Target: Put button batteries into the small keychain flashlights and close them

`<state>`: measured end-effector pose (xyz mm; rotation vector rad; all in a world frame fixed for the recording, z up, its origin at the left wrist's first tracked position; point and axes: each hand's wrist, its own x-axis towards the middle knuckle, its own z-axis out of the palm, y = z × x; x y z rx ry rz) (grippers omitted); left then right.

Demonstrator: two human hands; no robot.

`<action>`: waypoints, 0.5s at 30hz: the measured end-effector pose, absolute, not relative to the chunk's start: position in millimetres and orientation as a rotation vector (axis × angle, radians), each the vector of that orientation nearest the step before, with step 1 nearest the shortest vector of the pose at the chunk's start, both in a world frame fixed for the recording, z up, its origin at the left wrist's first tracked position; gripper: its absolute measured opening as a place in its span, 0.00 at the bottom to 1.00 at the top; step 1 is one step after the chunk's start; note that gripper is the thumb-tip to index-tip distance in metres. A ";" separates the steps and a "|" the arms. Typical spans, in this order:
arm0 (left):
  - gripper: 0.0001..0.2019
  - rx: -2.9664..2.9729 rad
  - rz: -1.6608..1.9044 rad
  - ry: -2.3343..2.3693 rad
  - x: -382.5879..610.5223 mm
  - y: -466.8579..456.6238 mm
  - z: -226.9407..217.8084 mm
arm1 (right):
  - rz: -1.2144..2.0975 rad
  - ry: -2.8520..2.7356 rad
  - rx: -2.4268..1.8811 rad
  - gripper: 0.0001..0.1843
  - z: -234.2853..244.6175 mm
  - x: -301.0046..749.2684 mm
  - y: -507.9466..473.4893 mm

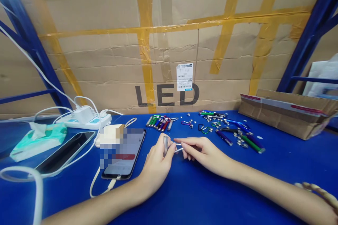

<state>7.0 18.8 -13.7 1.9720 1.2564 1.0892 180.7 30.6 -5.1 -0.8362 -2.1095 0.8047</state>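
with twelve o'clock lying straight ahead of the hands, the left hand (157,161) is wrapping its fingers around a silver tube (165,146), and the right hand (202,151), thumb and finger close together, is pinching a silver clip (179,150) at the tube's three o'clock. for good work, the left hand should probably be gripping firmly while the right is guiding the thin clip with light fingertips, not forcing or bending it. a phone (129,158) is lying at nine, a row of torches (160,123) at eleven, loose parts (241,140) at two to three; farther off, a carton (280,116) is sitting at two. fingers are hiding much of the tube and any join to the clip; pixelation is masking the phone's left side; the right wrist's bracelet (317,191) is running out of frame.
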 end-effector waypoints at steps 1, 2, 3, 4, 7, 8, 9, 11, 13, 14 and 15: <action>0.10 1.973 1.095 1.243 7.1 18.1 -13.0 | 0.837 -2.072 -0.840 0.21 -4.8 181.0 30.5; 0.10 1.974 1.097 1.232 7.3 17.3 -12.3 | 0.860 -2.041 -0.844 0.22 -4.4 181.2 30.3; 0.10 1.973 1.095 1.227 7.4 16.5 -11.5 | 0.873 -2.018 -0.846 0.22 -4.0 181.5 30.1; 0.10 1.968 1.090 1.231 7.6 15.8 -10.9 | 0.876 -2.003 -0.848 0.22 -3.4 181.6 29.8; 0.10 1.956 1.066 1.221 7.7 13.7 -9.3 | 0.857 -1.990 -0.852 0.21 -1.7 181.7 28.9; 0.10 1.951 1.069 1.210 7.6 13.1 -8.9 | 0.853 -1.986 -0.855 0.20 -1.4 181.7 28.7; 0.10 1.944 1.081 1.195 7.5 12.6 -8.6 | 0.855 -1.983 -0.858 0.20 -1.2 181.7 28.7; 0.10 1.922 1.119 1.153 7.4 12.2 -8.6 | 0.875 -1.987 -0.856 0.20 -1.6 181.8 29.0; 0.10 1.895 1.147 1.103 7.1 12.5 -9.3 | 0.884 -2.006 -0.841 0.20 -2.6 182.4 29.6; 0.10 1.885 1.154 1.084 7.0 12.9 -10.0 | 0.875 -2.020 -0.835 0.20 -3.2 182.8 29.9; 0.10 1.872 1.169 1.090 6.9 13.3 -10.8 | 0.851 -2.040 -0.830 0.19 -3.8 183.3 30.2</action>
